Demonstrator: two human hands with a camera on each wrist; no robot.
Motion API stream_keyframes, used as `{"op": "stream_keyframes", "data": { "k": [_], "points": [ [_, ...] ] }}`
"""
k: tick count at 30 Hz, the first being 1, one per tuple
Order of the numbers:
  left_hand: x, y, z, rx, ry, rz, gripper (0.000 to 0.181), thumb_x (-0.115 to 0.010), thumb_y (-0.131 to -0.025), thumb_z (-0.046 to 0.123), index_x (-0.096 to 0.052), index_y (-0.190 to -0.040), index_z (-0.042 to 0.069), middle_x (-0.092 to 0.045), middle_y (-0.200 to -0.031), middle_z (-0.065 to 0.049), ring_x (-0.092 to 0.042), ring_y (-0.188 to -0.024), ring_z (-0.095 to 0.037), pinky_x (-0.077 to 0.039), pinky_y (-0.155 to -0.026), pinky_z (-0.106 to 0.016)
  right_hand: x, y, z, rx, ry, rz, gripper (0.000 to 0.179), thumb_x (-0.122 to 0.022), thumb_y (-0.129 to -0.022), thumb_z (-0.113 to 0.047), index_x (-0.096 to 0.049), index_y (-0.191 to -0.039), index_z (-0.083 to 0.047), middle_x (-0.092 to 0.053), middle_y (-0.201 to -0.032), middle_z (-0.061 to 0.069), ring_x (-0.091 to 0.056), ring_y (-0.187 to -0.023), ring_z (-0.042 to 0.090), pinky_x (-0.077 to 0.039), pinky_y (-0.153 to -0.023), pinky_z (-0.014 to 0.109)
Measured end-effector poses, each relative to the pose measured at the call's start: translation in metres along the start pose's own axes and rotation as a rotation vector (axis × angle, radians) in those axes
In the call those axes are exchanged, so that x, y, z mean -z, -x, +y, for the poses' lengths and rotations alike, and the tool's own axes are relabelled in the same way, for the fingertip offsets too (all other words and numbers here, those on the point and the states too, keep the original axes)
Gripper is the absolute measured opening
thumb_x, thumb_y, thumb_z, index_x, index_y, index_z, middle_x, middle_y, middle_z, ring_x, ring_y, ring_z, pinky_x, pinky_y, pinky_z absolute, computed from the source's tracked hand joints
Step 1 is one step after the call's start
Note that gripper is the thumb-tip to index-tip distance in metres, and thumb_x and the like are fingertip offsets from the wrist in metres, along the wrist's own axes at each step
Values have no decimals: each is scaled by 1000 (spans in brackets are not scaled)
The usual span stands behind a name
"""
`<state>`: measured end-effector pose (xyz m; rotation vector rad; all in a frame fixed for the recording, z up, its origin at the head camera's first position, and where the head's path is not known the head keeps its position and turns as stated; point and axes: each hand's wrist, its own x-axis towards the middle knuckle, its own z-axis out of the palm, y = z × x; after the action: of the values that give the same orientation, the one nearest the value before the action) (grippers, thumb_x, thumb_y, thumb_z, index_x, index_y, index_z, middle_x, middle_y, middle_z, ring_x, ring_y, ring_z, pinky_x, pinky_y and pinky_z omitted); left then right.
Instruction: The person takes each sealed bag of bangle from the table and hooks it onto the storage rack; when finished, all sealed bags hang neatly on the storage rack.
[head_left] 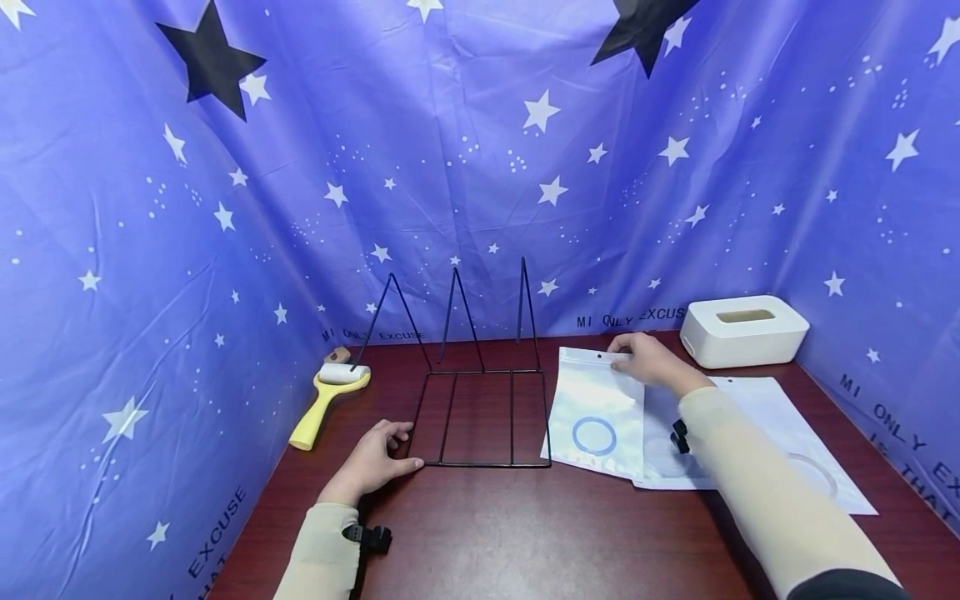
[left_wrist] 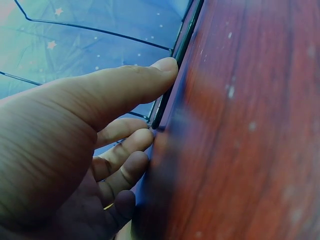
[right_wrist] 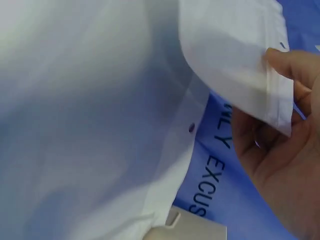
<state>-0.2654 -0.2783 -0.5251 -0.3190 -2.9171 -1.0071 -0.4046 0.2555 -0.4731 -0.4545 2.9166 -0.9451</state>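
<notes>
A black wire rack (head_left: pixel 487 466) with several pointed uprights stands mid-table. At its front left corner my left hand (head_left: pixel 371 462) holds the frame. The left wrist view shows the thumb on the black wire (left_wrist: pixel 189 37) and the curled fingers close by the corner. My right hand (head_left: pixel 660 362) pinches the top edge of a white zip bag (head_left: pixel 600 387) marked with a blue ring, just right of the rack. In the right wrist view the pinched bag (right_wrist: pixel 230 55) bends up, thumb on its near face. More white bags (head_left: pixel 757 400) lie under my right forearm.
A yellow-handled roller (head_left: pixel 318 408) with a white drum lies left of the rack. At the back right is a white tissue box (head_left: pixel 742 342). Blue star-patterned cloth (head_left: pixel 450 167) walls the table (head_left: pixel 525 533) at the back and both sides.
</notes>
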Motion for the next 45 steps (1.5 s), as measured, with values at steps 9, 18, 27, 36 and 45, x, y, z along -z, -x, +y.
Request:
{"op": "stream_keyframes", "data": {
  "k": [9,18,27,36,45],
  "points": [
    [-2,1,-1,3,4,-2,67,-94,-80,29,-66,-138,8,-62,-110,3,-56,-97,-15,-49,-86,-41,22,19,11,42,-19,43,23,-79,-84,-4,-75,-106,-7,-71,-104,10,-63,-94,27,-50,-85,45],
    [-2,1,-1,3,12,7,67,-95,-79,29,-67,-137,8,-63,-110,3,-57,-97,-16,-49,-86,-41,35,43,14,74,-114,193,13,-74,-95,-9,-71,-107,-4,-70,-114,19,-61,-109,37,-47,-92,52],
    [-1,1,0,10,19,3,68,-95,-79,28,-67,-138,7,-62,-110,3,-56,-96,-16,-48,-87,-41,41,69,-2,11,-174,362,30,-75,-93,-7,-70,-122,-2,-70,-110,21,-62,-86,25,-52,-70,33],
    [-1,1,-2,-1,28,4,69,-95,-79,30,-67,-137,8,-63,-110,3,-56,-96,-16,-49,-86,-41,50,92,-19,13,-268,528,27,-79,-95,-19,-73,-112,1,-72,-88,0,-61,-76,0,-50,-62,18],
    [-2,-1,-5,-12,27,3,68,-95,-79,30,-67,-138,8,-62,-110,4,-56,-96,-15,-50,-86,-40,63,105,-35,55,-339,558,22,-80,-95,-19,-71,-103,-1,-66,-72,-11,-56,-51,8,-50,-47,25]
  ]
}}
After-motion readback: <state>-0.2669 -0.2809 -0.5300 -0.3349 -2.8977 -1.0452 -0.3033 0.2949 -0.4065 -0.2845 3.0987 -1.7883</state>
